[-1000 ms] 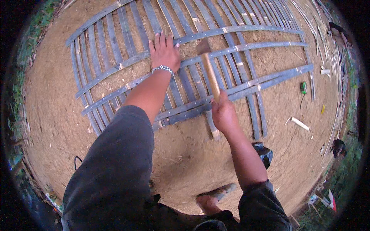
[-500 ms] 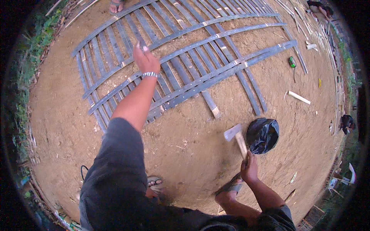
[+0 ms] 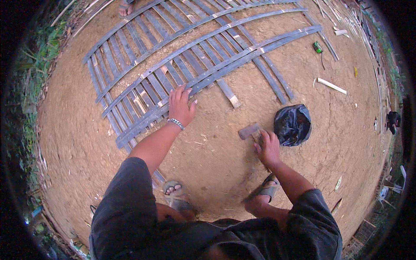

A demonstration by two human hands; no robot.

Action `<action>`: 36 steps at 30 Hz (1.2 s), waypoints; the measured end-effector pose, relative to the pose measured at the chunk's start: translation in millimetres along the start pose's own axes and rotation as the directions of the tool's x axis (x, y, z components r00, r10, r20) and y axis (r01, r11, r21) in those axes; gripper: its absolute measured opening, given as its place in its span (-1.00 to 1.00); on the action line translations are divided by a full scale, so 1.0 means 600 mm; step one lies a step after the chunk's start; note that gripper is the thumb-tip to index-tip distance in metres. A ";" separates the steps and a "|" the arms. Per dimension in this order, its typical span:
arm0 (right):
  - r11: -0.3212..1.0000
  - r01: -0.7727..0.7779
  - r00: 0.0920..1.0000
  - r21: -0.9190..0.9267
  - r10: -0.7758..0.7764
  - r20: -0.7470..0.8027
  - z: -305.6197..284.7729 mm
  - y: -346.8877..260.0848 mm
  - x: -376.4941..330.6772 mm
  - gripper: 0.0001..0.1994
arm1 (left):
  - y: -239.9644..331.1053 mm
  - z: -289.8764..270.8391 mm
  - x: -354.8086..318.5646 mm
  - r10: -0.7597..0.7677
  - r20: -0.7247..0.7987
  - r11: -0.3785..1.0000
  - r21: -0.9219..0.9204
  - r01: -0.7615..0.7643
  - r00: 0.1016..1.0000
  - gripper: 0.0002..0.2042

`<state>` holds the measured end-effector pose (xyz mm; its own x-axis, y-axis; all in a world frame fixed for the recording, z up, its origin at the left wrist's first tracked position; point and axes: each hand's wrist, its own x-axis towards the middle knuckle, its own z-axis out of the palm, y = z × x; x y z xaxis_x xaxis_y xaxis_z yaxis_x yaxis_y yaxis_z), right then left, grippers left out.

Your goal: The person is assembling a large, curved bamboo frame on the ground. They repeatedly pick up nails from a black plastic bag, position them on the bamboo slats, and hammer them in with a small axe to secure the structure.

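Note:
My left hand [image 3: 181, 106] is open, fingers stretched over the near rail [image 3: 162, 104] of a slatted frame [image 3: 190, 56] of dark strips lying on the ground. A chain bracelet circles that wrist. Low over the dirt, my right hand [image 3: 269, 149] is closed on a hatchet [image 3: 249, 131], just below its metal head. Most of the wooden handle is hidden by the fingers. Right beside this hand sits a black plastic bag [image 3: 292, 125], bunched into a round shape with its top open.
A green tape measure [image 3: 317, 47] and a pale split stick [image 3: 332, 86] lie on the dirt to the right. More sticks [image 3: 342, 32] are scattered at the far right. Another person's sandalled foot [image 3: 126, 8] stands beyond the frame. My own feet [image 3: 175, 190] are close below.
My left hand has drawn back from over the middle of the frame to its near rail. My right hand now sits closer to the hatchet's head, which has shifted away from the bag.

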<state>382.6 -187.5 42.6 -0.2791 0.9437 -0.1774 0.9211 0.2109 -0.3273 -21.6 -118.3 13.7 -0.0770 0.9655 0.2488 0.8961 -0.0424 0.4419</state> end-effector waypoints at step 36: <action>0.983 0.007 0.992 0.186 0.018 -0.129 0.059 -0.157 0.303 -0.53 | 0.023 -0.028 0.055 -0.395 0.227 0.887 0.346 0.305 0.890 -0.30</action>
<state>235.7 -45.1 8.1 -0.2255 0.9722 -0.0623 0.8527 0.1660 -0.4953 -19.3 -91.5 42.6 -0.3231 0.9347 -0.1482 0.9229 0.3459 0.1694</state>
